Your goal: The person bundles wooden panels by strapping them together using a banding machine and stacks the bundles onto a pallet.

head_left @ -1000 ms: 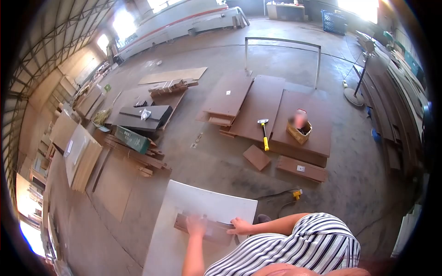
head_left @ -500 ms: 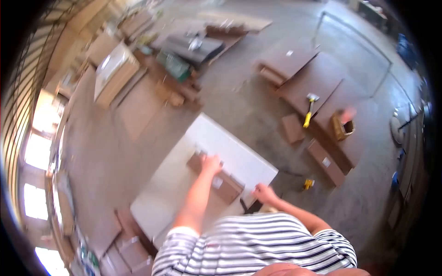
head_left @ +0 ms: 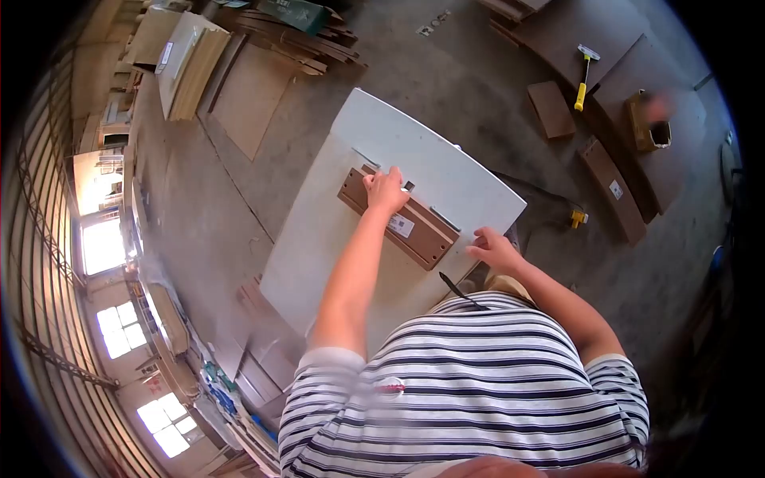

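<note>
A narrow brown panel [head_left: 416, 249] with small holes near its ends and a white label lies across the pale worktable [head_left: 319, 255]. My left hand [head_left: 386, 191] grips its far long edge, left of the middle, with fingers bent over it. A small dark piece [head_left: 409, 186] shows beside those fingers; I cannot make out what it is. Slim metal strips stand along the panel's far side. Over the table's right edge hangs my right hand [head_left: 494, 248], fingers apart and nothing visible in them. A black strap-like piece [head_left: 458, 288] sticks out by my waist.
On brown boards at the right lie a hammer [head_left: 584, 80] with a yellow handle and an open cardboard box [head_left: 641, 119]. A yellow tool or fitting [head_left: 579, 218] is on the floor below them. Stacked panels [head_left: 191, 68] and wood scraps [head_left: 303, 40] stand at the far left.
The view has shifted, so the table sits higher and farther right in it. My left hand stays on the panel. The fingers of my right hand appear more spread than before.
</note>
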`<state>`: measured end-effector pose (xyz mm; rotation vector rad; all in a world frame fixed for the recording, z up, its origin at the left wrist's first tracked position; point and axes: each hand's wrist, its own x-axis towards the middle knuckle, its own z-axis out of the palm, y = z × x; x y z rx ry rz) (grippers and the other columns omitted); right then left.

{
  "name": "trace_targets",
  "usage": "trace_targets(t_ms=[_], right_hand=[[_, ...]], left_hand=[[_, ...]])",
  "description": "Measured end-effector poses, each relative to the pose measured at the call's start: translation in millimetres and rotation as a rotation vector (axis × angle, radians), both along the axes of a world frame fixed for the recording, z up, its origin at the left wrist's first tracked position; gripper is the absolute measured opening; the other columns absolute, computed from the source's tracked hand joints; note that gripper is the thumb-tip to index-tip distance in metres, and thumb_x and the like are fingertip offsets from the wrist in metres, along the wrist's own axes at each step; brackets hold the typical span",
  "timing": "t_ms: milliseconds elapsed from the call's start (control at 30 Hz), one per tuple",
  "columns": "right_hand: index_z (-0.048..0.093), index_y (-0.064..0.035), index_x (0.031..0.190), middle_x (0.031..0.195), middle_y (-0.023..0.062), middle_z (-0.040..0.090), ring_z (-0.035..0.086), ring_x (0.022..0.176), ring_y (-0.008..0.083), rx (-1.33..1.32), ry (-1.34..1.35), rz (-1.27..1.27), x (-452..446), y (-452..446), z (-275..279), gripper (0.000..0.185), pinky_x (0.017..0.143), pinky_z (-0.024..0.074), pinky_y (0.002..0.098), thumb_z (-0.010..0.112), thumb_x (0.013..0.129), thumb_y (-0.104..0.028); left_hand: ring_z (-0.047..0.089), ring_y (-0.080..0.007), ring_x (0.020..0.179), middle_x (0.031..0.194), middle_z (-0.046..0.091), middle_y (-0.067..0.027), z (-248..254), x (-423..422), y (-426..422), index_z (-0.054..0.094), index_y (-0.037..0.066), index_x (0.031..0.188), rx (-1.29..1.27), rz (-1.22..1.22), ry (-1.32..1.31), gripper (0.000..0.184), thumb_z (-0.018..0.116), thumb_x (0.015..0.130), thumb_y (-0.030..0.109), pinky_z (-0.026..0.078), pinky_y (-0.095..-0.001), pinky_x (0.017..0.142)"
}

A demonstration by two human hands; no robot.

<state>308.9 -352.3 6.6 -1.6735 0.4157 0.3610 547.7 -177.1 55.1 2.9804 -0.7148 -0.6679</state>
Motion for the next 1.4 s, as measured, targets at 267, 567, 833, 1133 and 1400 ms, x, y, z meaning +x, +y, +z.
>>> trace_targets(t_ms=[267,567,833,1133,1400], right_hand=[[0.060,0.0036,0.096,0.082,0.0115,0.060,0.057,0.068,0.0154,0.406,0.338,0.116,28.7,52.7,-5.5,0.051,0.058,0.0460,0.0268,0.069,0.075,-0.041],[0.057,0.0028,0.100,0.085,0.0068,0.059,0.057,0.074,0.0139,0.774,0.431,-0.148,27.4,61.6,16.2,0.036,0.065,0.0515,0.0285,0.070,0.077,-0.021],[0.055,0.0029,0.105,0.090,0.0079,0.059,0.059,0.078,0.0160,0.883,0.424,-0.215,19.7,66.3,16.9,0.035,0.074,0.0510,0.0287,0.068,0.077,-0.015],[0.054,0.0017,0.097,0.082,0.0070,0.058,0.057,0.069,0.0144,0.892,0.375,-0.092,14.8,62.7,8.7,0.028,0.065,0.0478,0.0268,0.065,0.080,-0.017],[0.056,0.0015,0.103,0.087,0.0077,0.060,0.059,0.078,0.0151,0.895,0.411,-0.154,7.8,69.0,5.7,0.037,0.069,0.0504,0.0288,0.070,0.076,-0.021]], left_hand=[[0.053,-0.0265,0.092,0.083,0.061,-0.0091,-8.5,5.7,-2.3,0.052,0.010,0.090,0.081,-0.062,-0.027,0.030,0.066,0.063,0.014,0.028,-0.0379,0.086],[0.054,-0.0272,0.095,0.083,0.062,-0.0101,2.8,0.0,-5.9,0.051,0.009,0.091,0.101,-0.088,0.046,0.031,0.064,0.064,0.014,0.027,-0.0393,0.089],[0.056,-0.0275,0.093,0.083,0.063,-0.0096,3.0,-2.7,-7.2,0.053,0.011,0.094,0.204,-0.131,0.022,0.031,0.063,0.065,0.014,0.030,-0.0398,0.087],[0.058,-0.0286,0.093,0.086,0.065,-0.0133,6.5,-6.5,-9.8,0.054,0.005,0.095,0.203,-0.143,0.067,0.031,0.063,0.067,0.015,0.031,-0.0400,0.088],[0.059,-0.0273,0.091,0.085,0.064,-0.0101,2.3,-10.5,-10.1,0.054,0.010,0.093,0.262,-0.150,0.047,0.030,0.063,0.064,0.013,0.030,-0.0392,0.084]])
